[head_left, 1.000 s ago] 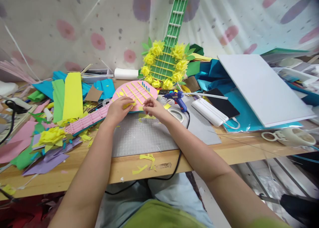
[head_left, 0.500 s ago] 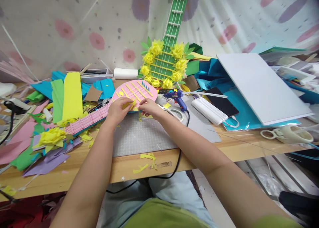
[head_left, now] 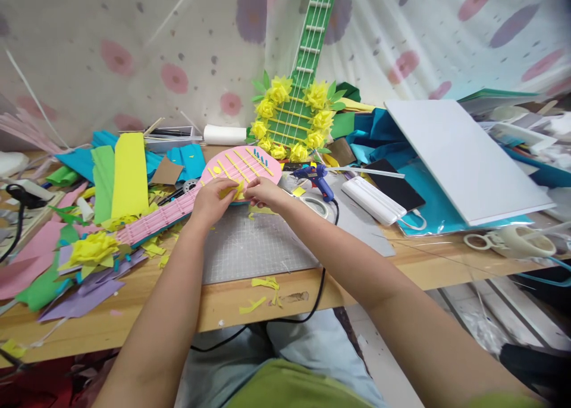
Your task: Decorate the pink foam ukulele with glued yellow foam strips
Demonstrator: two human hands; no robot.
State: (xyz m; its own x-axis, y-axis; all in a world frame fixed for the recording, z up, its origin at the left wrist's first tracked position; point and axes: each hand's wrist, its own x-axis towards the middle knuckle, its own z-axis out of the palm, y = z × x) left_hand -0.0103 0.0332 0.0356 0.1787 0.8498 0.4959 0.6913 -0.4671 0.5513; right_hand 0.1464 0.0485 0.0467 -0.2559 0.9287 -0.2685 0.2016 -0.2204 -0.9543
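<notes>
My left hand (head_left: 215, 201) is closed on a small piece of yellow crepe paper (head_left: 238, 191), held over the near edge of a pink paper guitar (head_left: 209, 171). My right hand (head_left: 262, 192) pinches at the right side of the same yellow piece, its fingertips close to those of the left. The pink guitar lies flat, its neck (head_left: 156, 217) running to the lower left, with yellow strips and blue pegs on its body. A yellow paper flower (head_left: 93, 248) sits at the neck's end. My fingers partly hide the yellow piece.
A green guitar (head_left: 289, 119) with yellow flowers leans at the back. Right of my hands lie a blue glue gun (head_left: 319, 176), scissors (head_left: 316, 206), a white power bank (head_left: 372, 200) and a white board (head_left: 464, 158). Coloured paper scraps cover the left. A grey cutting mat (head_left: 250, 247) lies in front.
My right hand has shifted slightly left, closer to my left hand and the yellow piece. The view has moved a little; the pink guitar stays in place.
</notes>
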